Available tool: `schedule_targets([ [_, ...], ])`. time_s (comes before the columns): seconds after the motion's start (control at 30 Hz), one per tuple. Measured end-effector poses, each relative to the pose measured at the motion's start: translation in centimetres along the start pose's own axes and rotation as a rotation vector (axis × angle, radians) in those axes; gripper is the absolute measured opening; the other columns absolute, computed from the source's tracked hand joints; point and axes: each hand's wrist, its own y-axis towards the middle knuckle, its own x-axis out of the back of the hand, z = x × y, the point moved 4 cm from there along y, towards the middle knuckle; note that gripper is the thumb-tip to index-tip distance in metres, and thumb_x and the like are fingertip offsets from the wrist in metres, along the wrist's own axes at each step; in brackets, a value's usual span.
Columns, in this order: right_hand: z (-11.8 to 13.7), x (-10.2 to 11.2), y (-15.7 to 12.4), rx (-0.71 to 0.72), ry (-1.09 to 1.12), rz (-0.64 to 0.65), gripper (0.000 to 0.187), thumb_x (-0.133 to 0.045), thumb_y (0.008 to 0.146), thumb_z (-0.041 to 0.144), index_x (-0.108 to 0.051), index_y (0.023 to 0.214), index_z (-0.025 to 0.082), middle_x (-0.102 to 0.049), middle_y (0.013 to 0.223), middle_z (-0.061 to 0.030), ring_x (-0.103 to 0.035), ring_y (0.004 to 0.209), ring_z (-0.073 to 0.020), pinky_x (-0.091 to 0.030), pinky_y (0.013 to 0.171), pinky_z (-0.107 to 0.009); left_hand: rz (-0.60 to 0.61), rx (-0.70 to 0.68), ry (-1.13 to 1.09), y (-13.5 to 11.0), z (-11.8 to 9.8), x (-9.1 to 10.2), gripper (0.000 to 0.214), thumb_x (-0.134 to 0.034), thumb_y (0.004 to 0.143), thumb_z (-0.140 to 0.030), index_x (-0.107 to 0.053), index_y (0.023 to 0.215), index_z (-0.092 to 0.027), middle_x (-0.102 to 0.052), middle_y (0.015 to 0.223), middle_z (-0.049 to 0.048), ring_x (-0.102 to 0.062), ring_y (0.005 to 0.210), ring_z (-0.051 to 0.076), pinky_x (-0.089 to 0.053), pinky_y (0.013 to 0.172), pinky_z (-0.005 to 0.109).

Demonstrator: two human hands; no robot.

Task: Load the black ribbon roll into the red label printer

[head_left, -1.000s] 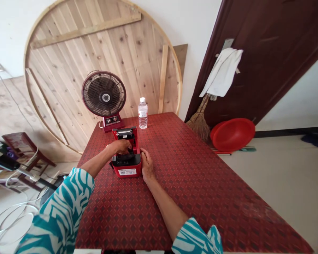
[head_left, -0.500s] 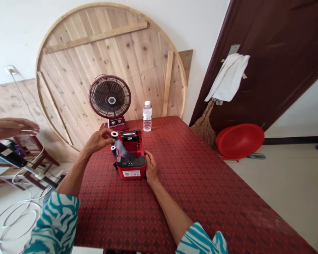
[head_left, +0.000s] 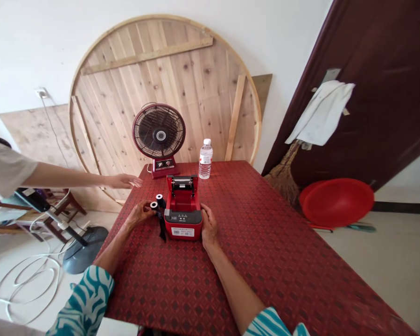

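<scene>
On the table stands a small red and black label printer point(head_left: 184, 229) with its lid raised and its inside bare. My right hand point(head_left: 209, 226) grips the printer's right side. Just left of the printer are two black ribbon rolls with white cores. My left hand point(head_left: 140, 213) has its fingertips closed on the nearer ribbon roll point(head_left: 154, 211). The other ribbon roll point(head_left: 160, 201) stands behind it, close to the printer. A loose strip of black ribbon point(head_left: 162, 232) hangs down in front of them.
A fan point(head_left: 159, 135) and a water bottle point(head_left: 205, 161) stand at the back of the red-patterned table point(head_left: 259, 261). From the left, another person's hand point(head_left: 124, 181) reaches over the table edge. A red basin point(head_left: 346, 203) and a broom point(head_left: 285, 177) are on the right.
My left hand has lowered the ribbon roll from above the printer to its left side, and the ribbon has left the inside. The other person's hand has reached further in.
</scene>
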Motion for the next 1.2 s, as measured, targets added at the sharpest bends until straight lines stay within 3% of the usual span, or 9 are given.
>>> schedule_targets([
  [0.1, -0.3, 0.0, 0.1, -0.009, 0.002, 0.006, 0.043, -0.050, 0.081, 0.050, -0.064, 0.111, 0.023, -0.066, 0.118, -0.0068, -0.058, 0.111, -0.0249, -0.043, 0.096, -0.041, -0.031, 0.017, 0.067, -1.8, 0.3, 1.5, 0.048, -0.068, 0.065, -0.045, -0.065, 0.103, -0.014, -0.072, 0.086, 0.0064, -0.064, 0.067, 0.019, -0.049, 0.062, 0.029],
  [0.2, -0.5, -0.1, 0.2, -0.010, 0.024, -0.003, 0.044, -0.050, 0.080, 0.050, -0.063, 0.112, 0.022, -0.066, 0.117, -0.0075, -0.058, 0.111, -0.0249, -0.043, 0.097, -0.041, -0.094, 0.035, 0.150, -6.0, 0.5, 2.6, 0.045, -0.064, 0.070, -0.045, -0.066, 0.104, -0.015, -0.072, 0.091, 0.0079, -0.065, 0.069, 0.020, -0.050, 0.064, 0.031],
  [0.37, -0.3, -0.1, 0.2, -0.001, 0.025, -0.023, 0.046, -0.050, 0.080, 0.051, -0.063, 0.113, 0.021, -0.065, 0.119, -0.0083, -0.057, 0.114, -0.0251, -0.040, 0.101, -0.043, -0.105, 0.032, 0.241, -14.0, -0.5, 1.2, 0.037, -0.057, 0.081, -0.046, -0.067, 0.104, -0.019, -0.072, 0.097, 0.0071, -0.066, 0.079, 0.021, -0.052, 0.071, 0.033],
  [0.47, -0.2, -0.1, 0.2, -0.012, 0.032, -0.027, 0.048, -0.049, 0.079, 0.052, -0.062, 0.113, 0.020, -0.065, 0.120, -0.0096, -0.056, 0.115, -0.0253, -0.039, 0.102, -0.043, -0.097, -0.042, 0.250, -16.4, -1.4, 0.2, 0.031, -0.053, 0.086, -0.041, -0.068, 0.104, -0.021, -0.070, 0.103, 0.0082, -0.065, 0.095, 0.023, -0.051, 0.085, 0.036],
  [0.93, 0.3, 0.3, 0.3, -0.070, 0.034, -0.040, 0.052, -0.055, 0.073, 0.054, -0.062, 0.113, 0.021, -0.067, 0.116, -0.0077, -0.061, 0.107, -0.0251, -0.046, 0.091, -0.039, -0.098, -0.127, 0.328, -17.4, -2.3, -0.8, 0.024, -0.048, 0.091, -0.030, -0.069, 0.098, -0.021, -0.066, 0.099, 0.0091, -0.061, 0.096, 0.022, -0.050, 0.088, 0.036],
  [1.2, 0.6, 0.0, 0.0, -0.053, 0.122, -0.104, 0.052, -0.051, 0.075, 0.055, -0.061, 0.111, 0.020, -0.067, 0.114, -0.0093, -0.061, 0.105, -0.0238, -0.046, 0.093, -0.039, -0.073, -0.090, 0.320, -17.2, -2.2, -0.3, 0.027, -0.048, 0.090, -0.037, -0.070, 0.097, -0.022, -0.067, 0.103, 0.0104, -0.061, 0.099, 0.025, -0.050, 0.090, 0.041],
])
